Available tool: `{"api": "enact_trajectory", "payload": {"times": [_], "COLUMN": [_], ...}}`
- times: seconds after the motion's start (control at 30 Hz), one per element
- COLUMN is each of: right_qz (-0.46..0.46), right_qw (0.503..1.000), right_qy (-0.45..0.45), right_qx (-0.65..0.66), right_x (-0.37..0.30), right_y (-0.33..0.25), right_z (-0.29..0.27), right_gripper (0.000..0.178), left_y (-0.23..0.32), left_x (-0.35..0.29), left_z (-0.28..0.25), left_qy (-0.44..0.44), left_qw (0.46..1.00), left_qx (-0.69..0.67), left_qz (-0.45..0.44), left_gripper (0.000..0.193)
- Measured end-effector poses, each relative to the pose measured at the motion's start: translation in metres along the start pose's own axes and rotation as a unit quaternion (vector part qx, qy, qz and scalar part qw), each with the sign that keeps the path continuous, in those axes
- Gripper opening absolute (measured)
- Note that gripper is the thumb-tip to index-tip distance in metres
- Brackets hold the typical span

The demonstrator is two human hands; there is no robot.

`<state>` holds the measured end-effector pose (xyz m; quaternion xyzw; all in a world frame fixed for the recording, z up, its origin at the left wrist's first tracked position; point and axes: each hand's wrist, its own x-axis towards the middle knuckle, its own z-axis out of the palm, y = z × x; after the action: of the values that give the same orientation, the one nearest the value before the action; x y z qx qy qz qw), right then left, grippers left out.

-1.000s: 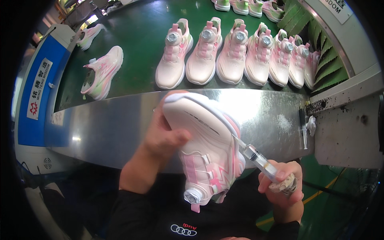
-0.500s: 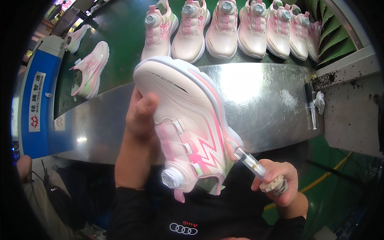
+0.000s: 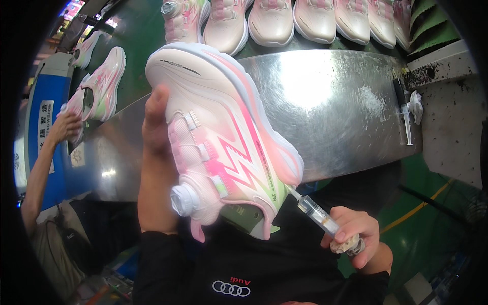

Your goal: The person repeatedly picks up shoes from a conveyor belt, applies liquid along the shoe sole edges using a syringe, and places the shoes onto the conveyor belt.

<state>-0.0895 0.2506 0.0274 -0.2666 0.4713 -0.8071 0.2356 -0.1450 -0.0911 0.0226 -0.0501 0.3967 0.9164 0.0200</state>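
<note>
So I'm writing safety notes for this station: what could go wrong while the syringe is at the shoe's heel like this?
1. The syringe tip sits at the heel seam of the pink shoe, which the left hand holds in the air; a slip could smear the upper.
2. The right hand has residue at its fingertips, so its grip may slide.
3. A second syringe lies near the metal table's edge and could get knocked off.

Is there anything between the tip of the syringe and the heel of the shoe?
Nothing visible. The right hand holds the syringe, and its needle already meets the heel of the shoe that the left hand holds.
</note>
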Motion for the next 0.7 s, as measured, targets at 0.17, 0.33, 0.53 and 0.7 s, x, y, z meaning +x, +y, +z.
{"api": "enact_trajectory", "payload": {"times": [0.17, 0.33, 0.53, 0.7], "right_qz": [-0.006, -0.017, -0.009, -0.026], "right_qw": [1.000, 1.000, 1.000, 0.999], "right_qy": [-0.005, -0.001, 0.006, 0.000], "right_qx": [0.003, 0.008, -0.007, -0.044], "right_x": [-0.005, -0.008, -0.013, -0.006], "right_y": [0.010, 0.018, 0.028, 0.035], "right_z": [-0.007, -0.011, -0.017, -0.018], "right_gripper": [0.053, 0.052, 0.051, 0.048], "left_y": [-0.003, -0.005, -0.002, 0.014], "left_x": [0.003, 0.006, 0.000, -0.031], "left_z": [-0.002, -0.004, -0.006, -0.009], "left_qy": [0.047, 0.078, 0.104, 0.177], "left_qw": [0.997, 0.995, 0.990, 0.969], "left_qx": [-0.043, -0.021, -0.008, 0.018], "left_qz": [-0.036, -0.051, -0.092, -0.173], "left_gripper": [0.056, 0.057, 0.057, 0.061]}}
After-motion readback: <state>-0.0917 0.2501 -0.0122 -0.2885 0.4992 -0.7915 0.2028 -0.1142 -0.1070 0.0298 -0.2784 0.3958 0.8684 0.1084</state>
